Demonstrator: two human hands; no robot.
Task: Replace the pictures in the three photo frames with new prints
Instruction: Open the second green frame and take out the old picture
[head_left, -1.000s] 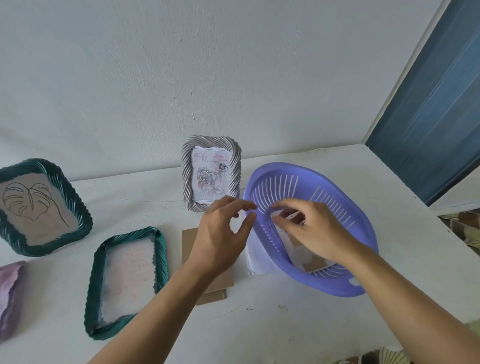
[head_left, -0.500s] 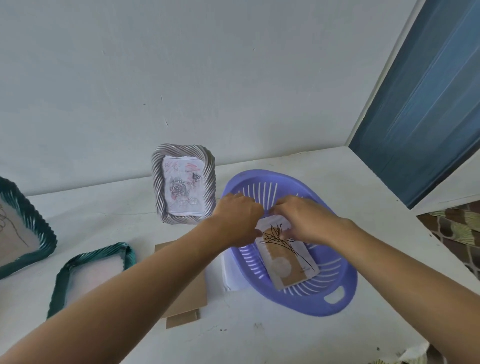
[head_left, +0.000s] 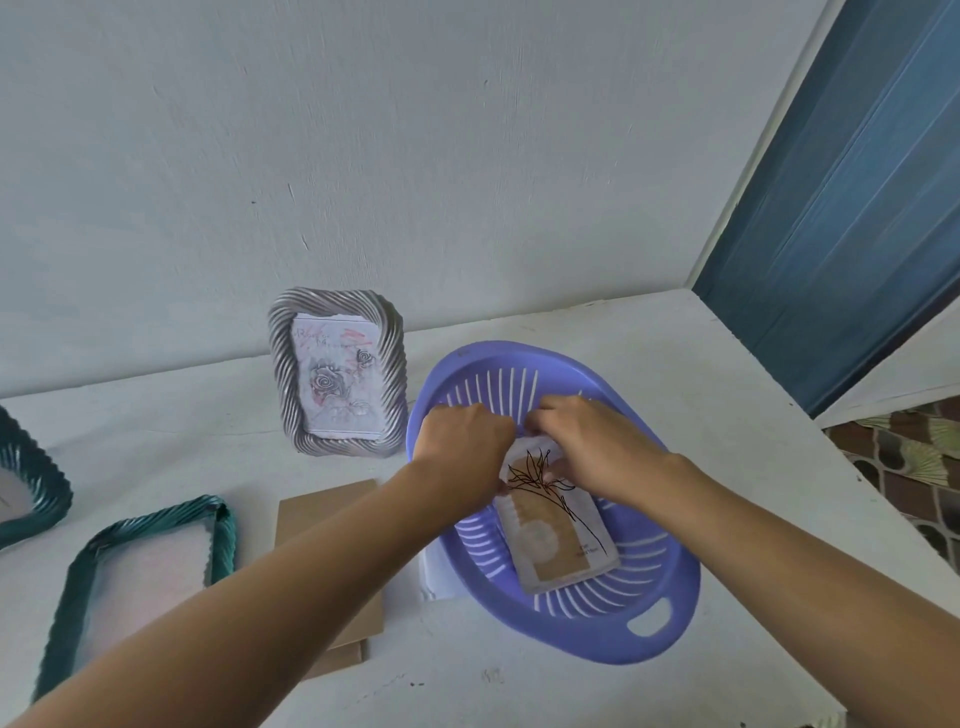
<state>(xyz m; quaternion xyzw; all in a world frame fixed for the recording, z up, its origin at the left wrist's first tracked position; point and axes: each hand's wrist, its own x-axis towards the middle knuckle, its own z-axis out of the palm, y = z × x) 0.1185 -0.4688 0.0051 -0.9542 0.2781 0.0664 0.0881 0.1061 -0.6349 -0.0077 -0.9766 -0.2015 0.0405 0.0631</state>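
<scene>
Both hands, left hand (head_left: 462, 447) and right hand (head_left: 587, 447), pinch the print (head_left: 556, 535) in the purple basket (head_left: 571, 639), centre-right. Risk: stacked sheets lift together, or the paper creases.

Left hand (head_left: 467, 447) and right hand (head_left: 589, 449) hide part of the print (head_left: 558, 540); leftmost teal frame (head_left: 39, 491) is cropped

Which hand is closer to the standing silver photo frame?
Left. The left hand sits just beside the silver photo frame; the right hand is farther off, beyond the left.
</scene>
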